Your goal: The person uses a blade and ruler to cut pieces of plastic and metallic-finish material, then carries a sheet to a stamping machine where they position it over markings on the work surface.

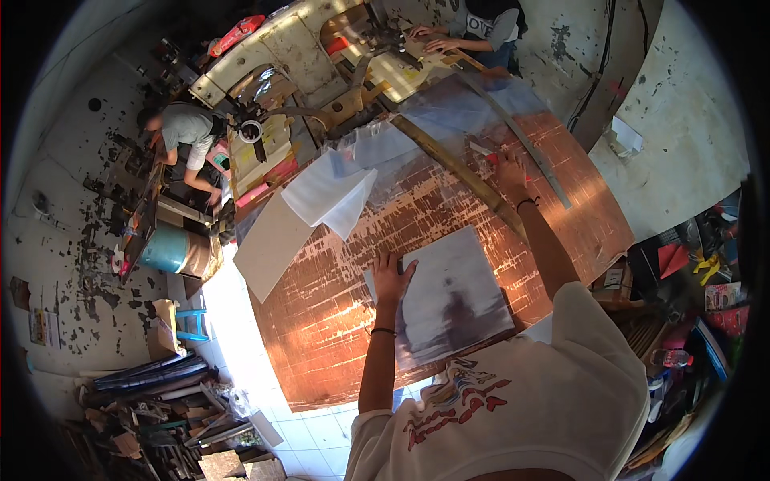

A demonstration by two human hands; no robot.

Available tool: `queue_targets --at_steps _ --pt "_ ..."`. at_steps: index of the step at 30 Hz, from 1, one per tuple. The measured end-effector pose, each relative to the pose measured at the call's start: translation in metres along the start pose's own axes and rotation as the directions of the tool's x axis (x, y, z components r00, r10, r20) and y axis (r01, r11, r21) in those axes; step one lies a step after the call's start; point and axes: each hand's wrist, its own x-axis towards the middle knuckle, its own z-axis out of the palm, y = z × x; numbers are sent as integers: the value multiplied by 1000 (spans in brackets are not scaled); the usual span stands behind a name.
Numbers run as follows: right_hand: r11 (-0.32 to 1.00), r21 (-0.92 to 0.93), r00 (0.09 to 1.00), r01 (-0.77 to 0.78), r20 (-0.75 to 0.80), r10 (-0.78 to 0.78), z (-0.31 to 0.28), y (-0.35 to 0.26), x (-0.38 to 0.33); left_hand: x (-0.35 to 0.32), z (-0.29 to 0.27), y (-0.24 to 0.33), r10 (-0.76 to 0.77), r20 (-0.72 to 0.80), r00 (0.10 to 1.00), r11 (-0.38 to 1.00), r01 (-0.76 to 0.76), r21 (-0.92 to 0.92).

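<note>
Two hands work over one brown, scored table [321, 353]; on it lie one grey glossy sheet [453, 293], one long wooden strip [457, 172], one narrow metal strip [521, 140], one beige board [273, 248] and one red-handled tool [483, 150], plus overlapping clear plastic sheets [385, 148] and white film [325, 192] too layered to count. The left hand [391, 279] rests open on the grey sheet's far left part, fingers spread and thumb out to the right. The right hand [510, 173] is farther off, between the two strips, its fingers bent over the tool's red handle; I cannot tell whether they grip it. That hand covers much of the handle, the film hides part of the board, and the shirt [513, 401] blocks part of the table's near edge. Two other people, one far left [180, 132] and one far right [489, 32], are partly hidden or cut off. The grey sheet lies close to the near edge, with a dark reflection on its surface. Bare tabletop opens to its left, a narrower bare band separates it from the wooden strip, and more open surface lies right of the metal strip.
</note>
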Motion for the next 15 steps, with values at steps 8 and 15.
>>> queue_targets --at_steps 8,15 --pt "995 93 975 -37 -215 57 13 -16 -39 -1 -2 -1 31 1 1000 995 -31 91" --pt "986 63 988 -153 41 151 2 -31 -102 -1 3 9 3 34 999 994 -7 108"
